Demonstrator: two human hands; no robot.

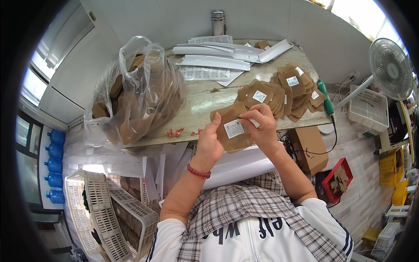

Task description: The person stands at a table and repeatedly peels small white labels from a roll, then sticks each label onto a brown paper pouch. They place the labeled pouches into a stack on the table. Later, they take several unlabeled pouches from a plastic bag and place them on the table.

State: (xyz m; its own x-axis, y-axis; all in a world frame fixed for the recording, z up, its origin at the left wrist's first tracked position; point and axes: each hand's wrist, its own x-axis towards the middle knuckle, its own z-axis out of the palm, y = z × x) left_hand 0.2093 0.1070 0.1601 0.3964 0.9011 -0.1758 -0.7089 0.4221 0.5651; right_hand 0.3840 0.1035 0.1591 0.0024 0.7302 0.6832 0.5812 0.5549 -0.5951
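Note:
My left hand (211,142) grips the left edge of a flat brown piece (238,143) with a mesh-like texture, its thumb on top. This piece is held in front of me near the table's front edge. A white printed label (234,129) lies on its upper face. My right hand (261,126) pinches at the label's right edge, fingers closed together; its fingertips partly hide that edge. Just beyond my hands, several similar brown pieces (277,94) lie in overlapping piles, some bearing white labels.
A clear plastic bag (142,94) of brown pieces stands at the table's (205,102) left. White label sheets (205,73) and curled paper (233,52) lie at the back near a steel flask (218,22). A green corded tool (325,96) rests right; white crates (102,209) stand on the floor.

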